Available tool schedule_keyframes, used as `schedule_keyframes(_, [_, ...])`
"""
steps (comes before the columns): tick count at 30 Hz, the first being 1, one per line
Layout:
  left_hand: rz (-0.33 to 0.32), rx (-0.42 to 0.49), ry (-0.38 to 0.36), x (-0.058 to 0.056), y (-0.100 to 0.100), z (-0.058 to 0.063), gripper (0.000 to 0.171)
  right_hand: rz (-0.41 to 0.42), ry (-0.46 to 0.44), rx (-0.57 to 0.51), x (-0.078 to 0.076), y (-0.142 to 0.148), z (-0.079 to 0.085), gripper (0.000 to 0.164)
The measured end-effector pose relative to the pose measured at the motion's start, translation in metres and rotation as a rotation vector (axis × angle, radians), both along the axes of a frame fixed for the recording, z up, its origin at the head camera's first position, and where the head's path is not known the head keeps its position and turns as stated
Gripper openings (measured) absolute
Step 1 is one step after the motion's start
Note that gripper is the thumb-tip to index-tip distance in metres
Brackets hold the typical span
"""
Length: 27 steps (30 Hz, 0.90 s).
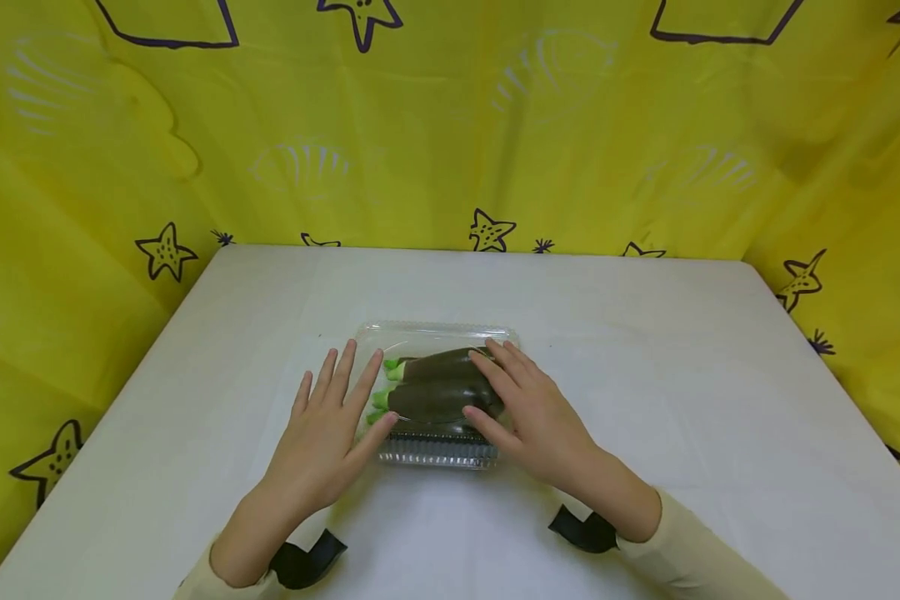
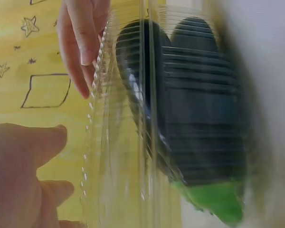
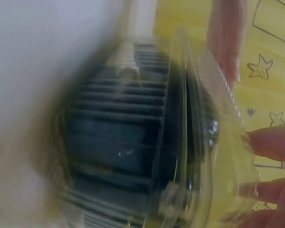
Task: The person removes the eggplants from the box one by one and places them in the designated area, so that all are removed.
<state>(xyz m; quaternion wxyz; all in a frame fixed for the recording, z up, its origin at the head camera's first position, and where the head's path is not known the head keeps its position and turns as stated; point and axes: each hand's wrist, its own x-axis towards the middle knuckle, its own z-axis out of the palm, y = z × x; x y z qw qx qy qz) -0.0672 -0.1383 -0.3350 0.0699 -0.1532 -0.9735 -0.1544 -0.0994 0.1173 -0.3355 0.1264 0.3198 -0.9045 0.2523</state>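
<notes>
Several dark eggplants (image 1: 438,402) with green stem ends lie side by side in a clear plastic clamshell box (image 1: 437,454) with ribbed walls. Their stems point left in the head view. My left hand (image 1: 318,437) is spread flat at the box's left edge, thumb near its front corner. Over the right part of the box reaches my right hand (image 1: 536,417), fingers straight and apart, overlapping the eggplants' thick ends. Up close in the left wrist view, a green stem (image 2: 216,199) shows through the wall. The lid (image 3: 223,142) stands above the rim in the blurred right wrist view.
A white table (image 1: 682,367) spreads around the box. Yellow cloth (image 1: 420,125) with drawn stars and shells hangs behind and at both sides. Black straps (image 1: 311,562) show at both wrists, below pale sleeves (image 1: 701,542).
</notes>
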Motion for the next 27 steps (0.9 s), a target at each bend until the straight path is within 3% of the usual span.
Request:
schedule_keyframes(7, [0.024,0.043,0.047,0.010,-0.015,-0.010,0.066,0.097,0.067,-0.022,0.003,-0.014,-0.001,0.057])
schedule_keyframes(13, [0.038,0.168,0.090,0.014,-0.021,-0.022,0.064,0.210,0.098,-0.026,0.008,-0.029,-0.003,0.057])
schedule_keyframes(18, [0.047,0.253,0.101,0.011,-0.023,-0.029,0.060,0.257,0.160,0.005,0.009,-0.042,-0.005,0.058])
schedule_keyframes(21, [0.048,0.362,0.043,0.010,-0.025,-0.032,0.058,0.276,0.168,0.018,0.010,-0.049,-0.007,0.058])
schedule_keyframes(27, [0.041,0.667,-0.071,0.006,-0.034,-0.042,0.048,0.310,0.188,0.068,0.012,-0.060,-0.010,0.055])
